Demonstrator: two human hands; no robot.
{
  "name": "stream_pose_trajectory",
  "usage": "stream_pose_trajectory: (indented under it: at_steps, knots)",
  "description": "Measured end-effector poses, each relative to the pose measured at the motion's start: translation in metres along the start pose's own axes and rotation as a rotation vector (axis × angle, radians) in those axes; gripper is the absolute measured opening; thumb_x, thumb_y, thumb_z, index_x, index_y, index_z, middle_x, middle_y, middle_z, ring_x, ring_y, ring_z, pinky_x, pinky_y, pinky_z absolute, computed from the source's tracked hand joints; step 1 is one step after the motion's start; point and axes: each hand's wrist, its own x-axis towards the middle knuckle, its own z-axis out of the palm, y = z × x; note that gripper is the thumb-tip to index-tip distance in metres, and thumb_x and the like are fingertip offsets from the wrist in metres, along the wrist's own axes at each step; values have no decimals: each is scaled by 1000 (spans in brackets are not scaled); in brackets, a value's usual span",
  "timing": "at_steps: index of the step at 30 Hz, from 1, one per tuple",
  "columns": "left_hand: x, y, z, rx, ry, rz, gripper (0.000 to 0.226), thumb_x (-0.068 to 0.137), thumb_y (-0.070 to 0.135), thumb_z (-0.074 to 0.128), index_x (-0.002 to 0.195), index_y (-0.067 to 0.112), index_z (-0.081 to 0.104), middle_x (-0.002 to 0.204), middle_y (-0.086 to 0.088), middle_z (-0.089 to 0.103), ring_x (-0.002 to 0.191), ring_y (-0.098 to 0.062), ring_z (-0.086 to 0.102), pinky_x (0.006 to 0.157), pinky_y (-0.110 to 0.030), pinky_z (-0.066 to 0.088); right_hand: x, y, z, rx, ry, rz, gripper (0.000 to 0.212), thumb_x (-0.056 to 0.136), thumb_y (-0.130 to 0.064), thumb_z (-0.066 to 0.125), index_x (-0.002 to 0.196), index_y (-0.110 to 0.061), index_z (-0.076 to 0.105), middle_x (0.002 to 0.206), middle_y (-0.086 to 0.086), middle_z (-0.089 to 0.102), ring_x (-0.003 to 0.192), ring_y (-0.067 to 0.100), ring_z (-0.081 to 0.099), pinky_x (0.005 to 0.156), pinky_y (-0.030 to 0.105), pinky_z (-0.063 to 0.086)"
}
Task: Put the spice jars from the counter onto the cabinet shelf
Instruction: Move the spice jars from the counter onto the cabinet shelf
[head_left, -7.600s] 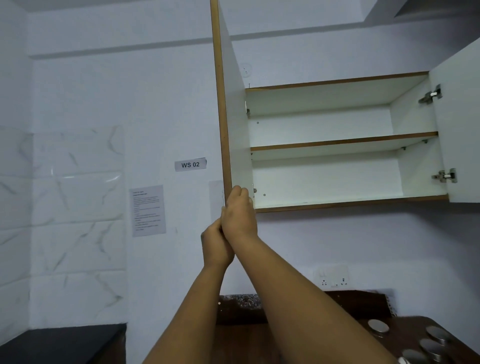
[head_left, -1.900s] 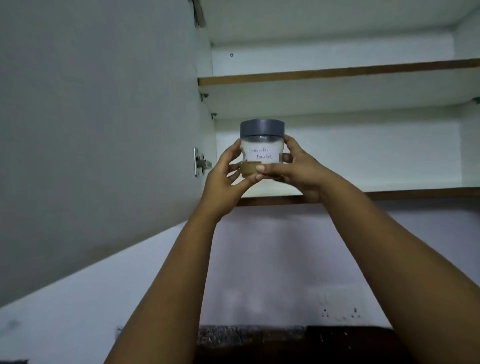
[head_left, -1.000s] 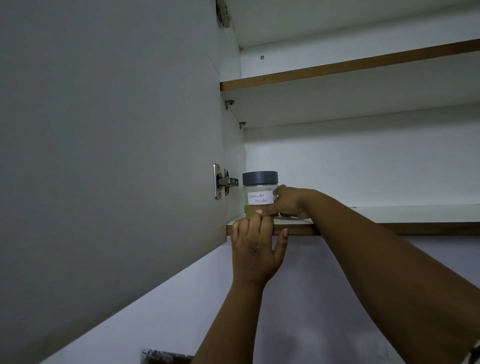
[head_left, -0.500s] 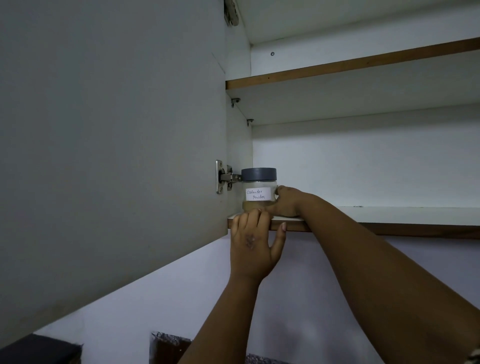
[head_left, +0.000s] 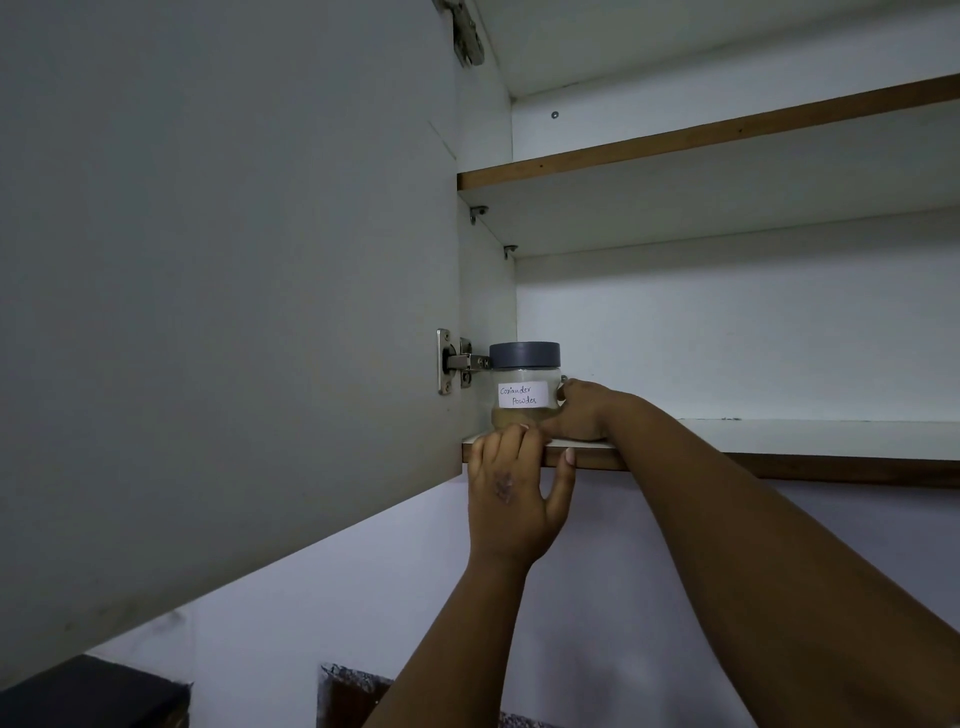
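Our clear plastic spice jar with the grey lid sits upright at the far left of the white lower cabinet shelf, tight by the hinge; loads of bare shelf rightward. Our right hand grips its side, left hand open, fingertips hooked on the front edge. Barely moved from a moment ago.

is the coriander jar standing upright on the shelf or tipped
Upright. The jar stands on the bottom shelf, lid level on top, with the right hand against its side.
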Motion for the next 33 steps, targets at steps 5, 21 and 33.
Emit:
stream_pose_trajectory:
  at_steps: [5,21,33]
  knots:
    - [-1,-1,1,6,-1,7,28,92,42,49,97,17,59,93,3,59,88,-12,48,84,-25,38,-1,0,-1,27,-7,6,87,79,-56,69,145,-11,36,142,8,47,123,23,50,96,31,39]
    - [0,2,-13,-15,-49,31,26,93,37,49,97,15,61,94,0,59,89,-17,51,84,-30,41,-52,-11,-2,-25,-111,101,59,98,-54,35,142,-16,45,145,13,45,125,29,48,97,35,35]
    - [-7,33,-46,-180,-226,-120,41,90,23,58,121,-3,57,121,-22,54,112,-35,50,94,-42,42,-134,-7,57,-422,844,73,44,101,-31,29,109,-12,67,110,11,67,106,29,58,99,38,32]
